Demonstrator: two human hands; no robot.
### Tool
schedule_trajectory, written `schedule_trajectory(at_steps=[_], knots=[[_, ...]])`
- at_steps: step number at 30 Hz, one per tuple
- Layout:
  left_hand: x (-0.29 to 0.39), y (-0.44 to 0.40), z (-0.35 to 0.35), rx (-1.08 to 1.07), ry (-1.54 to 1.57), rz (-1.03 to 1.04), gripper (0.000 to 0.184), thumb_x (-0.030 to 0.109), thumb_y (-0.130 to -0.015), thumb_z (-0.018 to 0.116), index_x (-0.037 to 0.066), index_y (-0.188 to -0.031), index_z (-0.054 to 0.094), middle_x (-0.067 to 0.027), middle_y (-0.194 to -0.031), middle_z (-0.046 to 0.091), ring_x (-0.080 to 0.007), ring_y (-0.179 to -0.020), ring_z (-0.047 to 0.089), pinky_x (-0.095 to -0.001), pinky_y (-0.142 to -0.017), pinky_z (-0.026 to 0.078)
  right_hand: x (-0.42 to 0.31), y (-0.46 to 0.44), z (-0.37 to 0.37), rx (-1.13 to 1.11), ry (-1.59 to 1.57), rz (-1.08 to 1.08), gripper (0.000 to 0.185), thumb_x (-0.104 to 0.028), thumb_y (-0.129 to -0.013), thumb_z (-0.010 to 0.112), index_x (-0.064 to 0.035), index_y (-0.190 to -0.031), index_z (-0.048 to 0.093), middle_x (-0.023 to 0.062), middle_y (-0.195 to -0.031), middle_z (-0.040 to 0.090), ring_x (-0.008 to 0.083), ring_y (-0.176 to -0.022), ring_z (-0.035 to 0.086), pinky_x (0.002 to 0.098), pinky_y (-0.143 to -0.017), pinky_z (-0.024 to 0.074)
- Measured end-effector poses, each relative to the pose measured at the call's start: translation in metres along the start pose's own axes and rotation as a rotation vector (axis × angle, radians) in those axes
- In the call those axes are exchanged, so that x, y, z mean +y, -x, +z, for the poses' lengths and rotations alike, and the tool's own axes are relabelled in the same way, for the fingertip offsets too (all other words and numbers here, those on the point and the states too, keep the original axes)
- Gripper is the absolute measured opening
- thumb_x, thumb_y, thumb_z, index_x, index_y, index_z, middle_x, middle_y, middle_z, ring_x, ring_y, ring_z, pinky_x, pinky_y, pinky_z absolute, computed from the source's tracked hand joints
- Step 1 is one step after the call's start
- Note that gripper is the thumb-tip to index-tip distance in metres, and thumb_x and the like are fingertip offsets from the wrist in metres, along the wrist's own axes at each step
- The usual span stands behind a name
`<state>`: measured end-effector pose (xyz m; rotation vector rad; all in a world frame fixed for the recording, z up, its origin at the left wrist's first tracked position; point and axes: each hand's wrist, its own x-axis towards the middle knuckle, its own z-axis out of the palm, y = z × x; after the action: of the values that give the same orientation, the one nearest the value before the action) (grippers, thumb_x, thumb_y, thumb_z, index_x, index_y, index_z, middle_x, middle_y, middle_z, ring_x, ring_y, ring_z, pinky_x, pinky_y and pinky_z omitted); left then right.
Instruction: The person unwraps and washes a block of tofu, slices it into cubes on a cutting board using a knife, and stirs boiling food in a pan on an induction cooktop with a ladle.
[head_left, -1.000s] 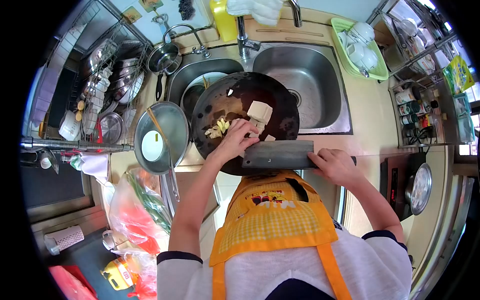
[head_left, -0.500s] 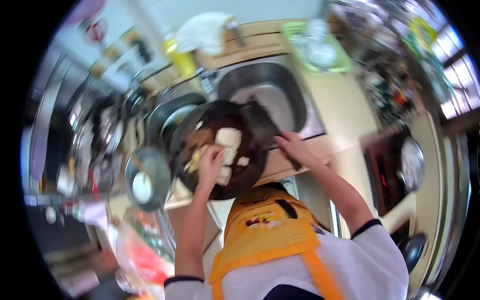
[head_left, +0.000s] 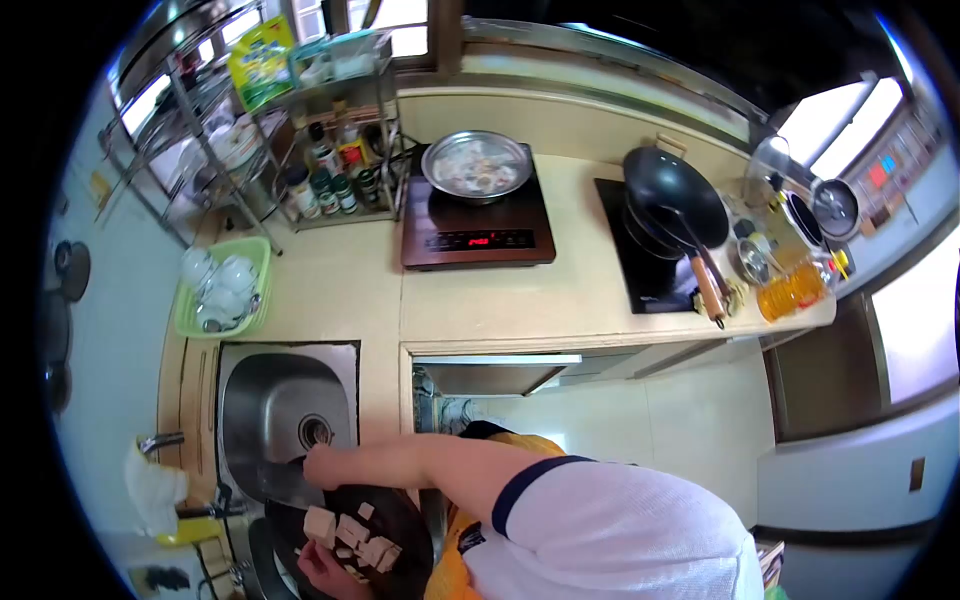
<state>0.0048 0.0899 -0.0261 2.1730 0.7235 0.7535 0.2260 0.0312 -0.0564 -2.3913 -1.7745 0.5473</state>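
A dark round cutting board (head_left: 408, 522) at the lower left carries several pale blocks that look like tofu (head_left: 378, 552), with smaller pieces beside them. Over the board, my left hand (head_left: 325, 572) has its fingers drawn together close to one block; whatever they pinch is hidden. My right hand (head_left: 320, 468) is closed round the handle of a cleaver, mostly covered by the hand. Its broad grey blade (head_left: 287, 486) lies over the near edge of the sink (head_left: 262, 405).
A metal pan of food (head_left: 477, 165) sits on a lit induction cooker (head_left: 480, 240). Farther right are a black wok (head_left: 678, 195) and an oil bottle (head_left: 795, 290). A green basket of bowls (head_left: 262, 265) and a rack of bottles (head_left: 335, 185) stand at left.
My view has swung right toward the cooker and wok, so the board now appears at the lower left. The cleaver stays in my right hand; pale yellow pieces at my left fingers no longer show.
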Motion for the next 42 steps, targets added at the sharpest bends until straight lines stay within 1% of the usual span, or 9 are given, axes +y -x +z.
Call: schedule_trajectory(at_steps=[5, 6, 10, 17, 19, 23, 26, 32, 42], knots=[[0.033, -0.023, 0.006, -0.144, -0.042, 0.037, 0.020, 0.011, -0.091, 0.055, -0.002, -0.106, 0.054, -0.0071, -0.097, 0.055, -0.0157, -0.084, 0.053, -0.0277, -0.076, 0.045, 0.007, 0.054, 0.013, 0.408, -0.212, 0.087, 0.030, -0.015, -0.072, 0.063, 0.0000, -0.098, 0.059, 0.0153, -0.098, 0.060, 0.0312, -0.087, 0.062, 0.0398, -0.070, 0.0506], [0.091, -0.025, 0.002, -0.064, -0.127, 0.334, 0.019, 0.013, -0.089, 0.059, 0.000, -0.102, 0.063, -0.0140, -0.086, 0.061, -0.0216, -0.061, 0.052, -0.0315, -0.054, 0.045, 0.007, 0.092, -0.017, 0.351, -0.387, 0.131, 0.035, -0.016, -0.075, 0.062, 0.0010, -0.104, 0.051, 0.0158, -0.104, 0.053, 0.0324, -0.092, 0.059, 0.0399, -0.072, 0.0500], [0.105, -0.023, 0.036, -0.146, 0.180, 0.161, 0.022, 0.002, -0.085, 0.056, 0.001, -0.106, 0.055, -0.0079, -0.103, 0.053, -0.0159, -0.087, 0.052, -0.0280, -0.075, 0.044, 0.040, 0.216, -0.028, 0.802, -0.324, 0.044, 0.025, -0.015, -0.077, 0.057, 0.0000, -0.097, 0.052, 0.0194, -0.109, 0.048, 0.0351, -0.088, 0.058, 0.0442, -0.076, 0.0499], [0.215, 0.011, 0.092, -0.396, 0.292, 0.368, 0.021, -0.002, -0.080, 0.059, 0.000, -0.101, 0.058, -0.0112, -0.106, 0.052, -0.0190, -0.084, 0.053, -0.0281, -0.072, 0.045, 0.079, 0.492, -0.120, 1.009, -0.469, 0.882, 0.050, 0.007, -0.079, 0.046, -0.0069, -0.127, 0.049, 0.0140, -0.084, 0.062, 0.0191, -0.066, 0.062, 0.0298, -0.062, 0.0535], [0.229, 0.022, 0.117, -0.451, 0.331, 0.354, 0.022, -0.001, -0.079, 0.060, 0.001, -0.101, 0.057, -0.0113, -0.106, 0.052, -0.0196, -0.085, 0.054, -0.0297, -0.074, 0.045, 0.102, 0.563, -0.120, 1.483, -0.325, 0.805, 0.051, 0.012, -0.077, 0.046, -0.0043, -0.125, 0.048, 0.0159, -0.095, 0.060, 0.0178, -0.071, 0.062, 0.0281, -0.064, 0.0523], [0.273, 0.056, 0.176, -0.562, 0.216, 0.405, 0.025, 0.001, -0.079, 0.061, 0.003, -0.104, 0.057, -0.0098, -0.110, 0.050, -0.0210, -0.088, 0.055, -0.0308, -0.076, 0.045, 0.149, 0.708, -0.093, 1.227, 0.534, 1.251, 0.048, -0.004, -0.081, 0.054, -0.0050, -0.128, 0.043, 0.0221, -0.112, 0.052, 0.0351, -0.094, 0.057, 0.0420, -0.085, 0.0458], [0.310, 0.094, 0.223, -0.699, 0.314, 0.361, 0.031, 0.001, -0.077, 0.063, 0.004, -0.107, 0.057, -0.0095, -0.112, 0.050, -0.0204, -0.091, 0.055, -0.0303, -0.077, 0.046, 0.194, 0.775, -0.047, 0.744, 0.049, 1.669, 0.052, -0.036, -0.086, 0.052, -0.0045, -0.127, 0.044, 0.0240, -0.114, 0.052, 0.0421, -0.100, 0.055, 0.0470, -0.085, 0.0448], [0.387, 0.165, 0.281, -0.858, 0.329, 0.599, 0.030, 0.002, -0.078, 0.063, 0.003, -0.108, 0.057, -0.0103, -0.116, 0.050, -0.0198, -0.094, 0.057, -0.0296, -0.077, 0.048, 0.220, 0.791, -0.025, 0.969, -0.741, 1.427, 0.055, -0.034, -0.085, 0.056, 0.0049, -0.123, 0.048, 0.0236, -0.095, 0.063, 0.0345, -0.092, 0.061, 0.0375, -0.081, 0.0476], [0.376, 0.167, 0.287, -0.945, 0.322, 0.424, 0.029, 0.003, -0.079, 0.064, 0.004, -0.108, 0.058, -0.0086, -0.111, 0.053, -0.0181, -0.091, 0.058, -0.0284, -0.076, 0.050, 0.200, 0.785, -0.052, 0.906, -0.781, 1.208, 0.049, -0.021, -0.082, 0.063, 0.0019, -0.123, 0.049, 0.0165, -0.091, 0.064, 0.0244, -0.084, 0.062, 0.0355, -0.073, 0.0492]])
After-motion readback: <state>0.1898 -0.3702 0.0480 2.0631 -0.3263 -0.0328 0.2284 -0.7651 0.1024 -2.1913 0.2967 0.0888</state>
